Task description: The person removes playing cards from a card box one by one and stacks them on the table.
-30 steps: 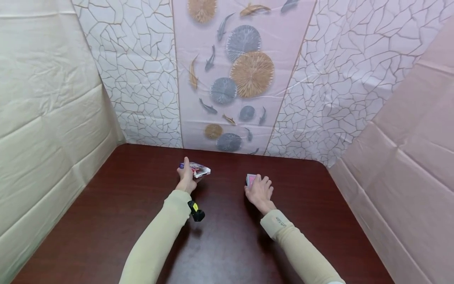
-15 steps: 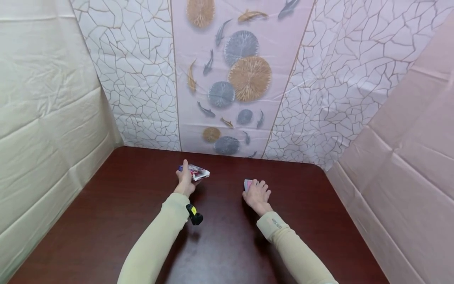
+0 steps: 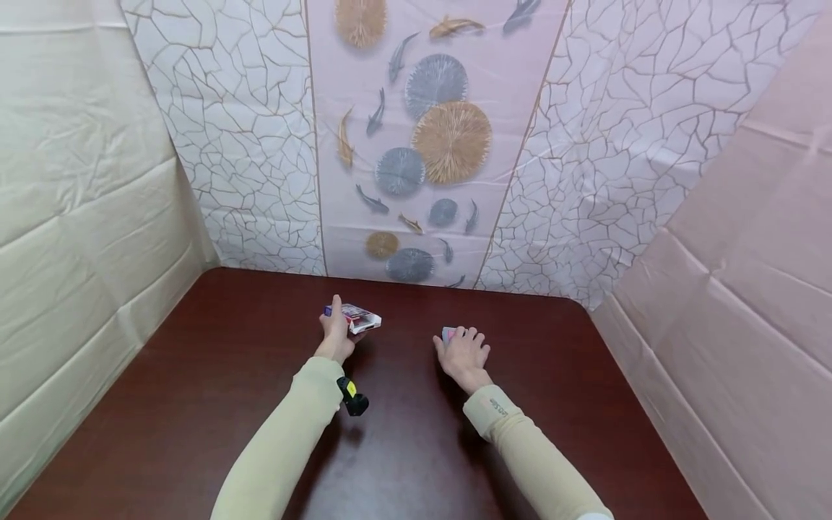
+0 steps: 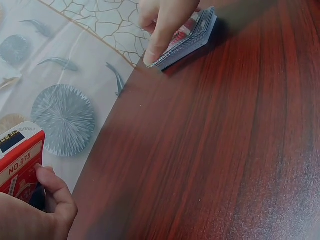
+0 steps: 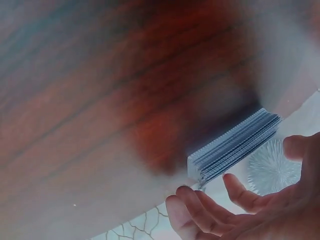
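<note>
My left hand [image 3: 336, 338] grips a card box [image 3: 364, 318] a little above the table, with its thumb on top. The box looks red in the left wrist view and bears "NO.975"; its white end faces right in the head view. A deck of playing cards [image 5: 235, 145] lies as a squared stack on the table. Over it is my right hand [image 3: 464, 357], its fingers spread and slightly bent. In the right wrist view the thumb stands apart from the deck, and the other fingertips are close to its edge. Most of the deck is hidden under that hand in the head view.
The dark red wooden table [image 3: 403, 462] reaches back to a patterned cloth wall [image 3: 403, 166]. Pale cloth walls [image 3: 84, 217] rise along both sides. A black device [image 3: 353, 397] is strapped to the left wrist.
The right thumb has moved out to the left, away from the deck. Both hands and the background have shifted slightly left in view. The left hand still grips the card box.
</note>
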`<state>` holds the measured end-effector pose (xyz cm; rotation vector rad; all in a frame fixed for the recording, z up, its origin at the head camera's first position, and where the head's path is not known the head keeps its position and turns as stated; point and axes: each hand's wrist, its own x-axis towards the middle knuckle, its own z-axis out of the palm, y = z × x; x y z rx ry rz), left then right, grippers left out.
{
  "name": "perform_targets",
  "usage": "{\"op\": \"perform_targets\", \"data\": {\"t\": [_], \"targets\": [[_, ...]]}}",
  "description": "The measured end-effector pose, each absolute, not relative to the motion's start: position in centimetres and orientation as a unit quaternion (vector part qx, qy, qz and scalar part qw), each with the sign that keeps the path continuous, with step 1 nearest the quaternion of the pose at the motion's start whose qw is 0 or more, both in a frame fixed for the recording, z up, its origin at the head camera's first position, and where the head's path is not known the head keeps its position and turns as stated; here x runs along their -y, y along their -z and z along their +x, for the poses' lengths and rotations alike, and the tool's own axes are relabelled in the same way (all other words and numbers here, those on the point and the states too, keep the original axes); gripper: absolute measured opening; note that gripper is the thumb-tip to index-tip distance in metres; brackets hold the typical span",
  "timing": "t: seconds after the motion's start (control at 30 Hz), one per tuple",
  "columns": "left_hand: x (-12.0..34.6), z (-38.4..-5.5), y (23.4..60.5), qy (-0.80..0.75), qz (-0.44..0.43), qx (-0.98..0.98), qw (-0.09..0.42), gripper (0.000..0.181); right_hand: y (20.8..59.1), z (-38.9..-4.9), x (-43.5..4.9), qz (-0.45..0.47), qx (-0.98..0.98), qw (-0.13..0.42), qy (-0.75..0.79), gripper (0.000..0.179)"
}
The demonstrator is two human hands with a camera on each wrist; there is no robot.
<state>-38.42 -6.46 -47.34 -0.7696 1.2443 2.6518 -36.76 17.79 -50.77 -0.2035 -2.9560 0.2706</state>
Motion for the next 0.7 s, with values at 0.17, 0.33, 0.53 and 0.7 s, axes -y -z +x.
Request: {"op": "perform_targets", "data": {"t": [0.17, 0.33, 0.53, 0.7], "targets": [[6.6, -38.4, 47.5, -0.875, -0.253, -0.409, 0.055, 0.081, 50.4, -36.8, -17.7, -0.06, 0.991, 0.089, -0.081, 0.066], [6.7, -38.5, 47.8, -0.874, -0.254, -0.41, 0.051, 0.082, 49.4, -36.8, -16.2, 0.002, 0.978, 0.154, -0.142, 0.056], [6.0, -38.9, 47.6, -0.871, -0.257, -0.416, 0.038, 0.084, 46.5, -36.4, -12.4, 0.153, 0.934, 0.154, -0.285, 0.044], [4.9, -39.2, 47.6, -0.873, -0.255, -0.415, 0.027, 0.087, 45.6, -36.2, -9.8, 0.236, 0.92, 0.122, -0.29, 0.04]]}}
